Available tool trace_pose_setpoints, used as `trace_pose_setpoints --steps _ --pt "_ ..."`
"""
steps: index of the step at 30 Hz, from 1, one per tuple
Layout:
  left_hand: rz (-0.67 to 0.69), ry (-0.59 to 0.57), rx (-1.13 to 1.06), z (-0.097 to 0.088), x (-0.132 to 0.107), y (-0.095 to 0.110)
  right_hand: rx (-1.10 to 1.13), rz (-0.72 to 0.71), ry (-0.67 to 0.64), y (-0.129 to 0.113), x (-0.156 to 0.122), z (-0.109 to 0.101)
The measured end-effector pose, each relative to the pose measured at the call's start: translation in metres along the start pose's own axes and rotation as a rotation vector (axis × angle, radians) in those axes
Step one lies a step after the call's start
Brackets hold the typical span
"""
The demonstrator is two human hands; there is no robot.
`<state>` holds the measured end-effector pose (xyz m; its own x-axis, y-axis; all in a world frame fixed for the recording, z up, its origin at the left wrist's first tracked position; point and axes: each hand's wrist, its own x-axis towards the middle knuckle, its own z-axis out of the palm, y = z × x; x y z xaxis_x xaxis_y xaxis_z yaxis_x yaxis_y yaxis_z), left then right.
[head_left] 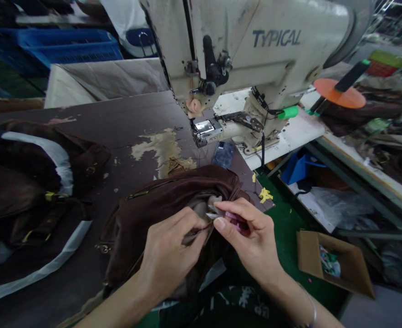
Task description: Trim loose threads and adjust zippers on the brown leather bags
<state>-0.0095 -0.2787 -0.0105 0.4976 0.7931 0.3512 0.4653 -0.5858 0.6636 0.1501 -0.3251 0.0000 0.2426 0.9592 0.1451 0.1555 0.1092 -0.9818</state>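
**Both hands pinching at the opening of a brown leather bag [146, 223]**

The left hand's [168, 255] fingertips [201, 222] pinch narrowly on the beige lining [201, 212]; the right hand's [246, 237] fingers [235, 210] close around pink snips [236, 217], their metal tips touching the lining. The bag lies at the edge of a dark table [119, 132], near a sewing machine [255, 50]. At lower right, a cardboard box [333, 259] holds colourful scraps [329, 262].
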Motion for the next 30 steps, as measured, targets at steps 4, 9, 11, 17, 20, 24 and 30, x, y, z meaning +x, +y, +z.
trace_pose_setpoints --steps 4,9,11,17,20,24,30 --pt "-0.193 -0.239 -0.273 -0.021 0.015 0.007 -0.086 -0.067 -0.008 -0.006 0.006 -0.001" --pt "-0.399 -0.308 -0.697 -0.034 0.031 0.004 -0.190 -0.103 0.004 -0.003 0.004 -0.009" --pt "-0.470 -0.318 -0.763 -0.034 0.035 0.004 -0.222 -0.190 -0.033 0.001 0.001 -0.012" --pt "-0.479 -0.405 -0.724 -0.036 0.043 0.012 -0.418 -0.373 -0.335 0.011 0.003 -0.010" --pt "-0.517 -0.394 -0.748 -0.037 0.044 0.008 -0.593 -0.387 -0.406 0.015 0.005 -0.010" --pt "-0.602 -0.238 -0.917 -0.032 0.048 -0.008 -0.615 -0.463 -0.492 0.021 -0.001 -0.014" --pt "-0.629 -0.146 -1.105 -0.037 0.058 -0.016 -0.656 -0.436 -0.548 0.026 -0.008 -0.022"
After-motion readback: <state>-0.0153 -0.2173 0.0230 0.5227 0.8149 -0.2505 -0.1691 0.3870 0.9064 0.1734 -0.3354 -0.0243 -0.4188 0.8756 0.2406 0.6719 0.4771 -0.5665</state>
